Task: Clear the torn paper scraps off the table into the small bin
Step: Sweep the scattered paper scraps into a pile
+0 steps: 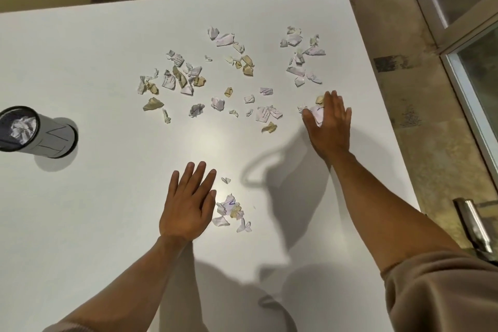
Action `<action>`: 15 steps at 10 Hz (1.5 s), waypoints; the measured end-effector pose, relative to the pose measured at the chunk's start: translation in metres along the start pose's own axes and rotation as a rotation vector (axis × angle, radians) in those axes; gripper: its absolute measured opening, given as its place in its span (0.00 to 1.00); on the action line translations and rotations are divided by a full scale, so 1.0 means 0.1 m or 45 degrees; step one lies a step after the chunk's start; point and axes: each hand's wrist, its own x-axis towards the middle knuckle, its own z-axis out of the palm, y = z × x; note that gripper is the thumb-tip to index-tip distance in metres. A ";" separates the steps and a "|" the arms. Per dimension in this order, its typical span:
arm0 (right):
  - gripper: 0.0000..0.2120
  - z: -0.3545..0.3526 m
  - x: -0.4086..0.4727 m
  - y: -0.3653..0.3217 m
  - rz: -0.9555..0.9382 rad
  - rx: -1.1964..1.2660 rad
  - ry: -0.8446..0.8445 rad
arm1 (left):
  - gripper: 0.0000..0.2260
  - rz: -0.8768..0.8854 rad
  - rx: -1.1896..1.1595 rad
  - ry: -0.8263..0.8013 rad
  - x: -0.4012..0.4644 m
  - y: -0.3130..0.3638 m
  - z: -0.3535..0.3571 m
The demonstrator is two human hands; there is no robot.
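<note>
Nearest the person, the left hand (188,205) lay flat on the plain white table (80,67), fingers straight and together, holding nothing; just beside its thumb sat a small heap of crumpled white and yellowish paper scraps (230,210), with one stray bit just beyond the fingertips. Farther out and to the right, the right hand (327,127) was spread palm-down with its fingers relaxed, resting over a few scraps (315,110) that peeked out at its thumb side; whether it was pinching any of them could not be told. Beyond and to the left of that hand, the bulk of the torn scraps (215,83) lay scattered in loose clusters, well apart from both hands. Far to the left of the left hand stood the small grey cylindrical bin (40,135) with a black rim, crumpled paper already inside. The scraps looked featherlight, soft and easily scattered, so picking them singly seemed slow; sweeping them together with a flat palm edge, then scooping the pile between both cupped hands, seemed the surest hold.
</note>
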 end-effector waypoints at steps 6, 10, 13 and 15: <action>0.36 0.39 0.05 -0.90 -0.436 0.215 -0.159 | 0.21 0.006 0.035 -0.003 0.01 -0.02 0.00; 0.27 0.44 -0.29 -1.22 -0.854 0.253 -0.569 | 0.20 0.020 -0.039 0.023 0.02 -0.02 -0.03; 0.25 0.39 -0.13 -1.02 -0.672 0.191 -0.390 | 0.16 -0.002 -0.325 0.453 0.94 -0.07 -0.44; 0.22 0.52 -0.26 -1.09 -0.802 0.084 -0.374 | 0.23 0.199 -0.169 0.005 1.91 -0.26 -0.48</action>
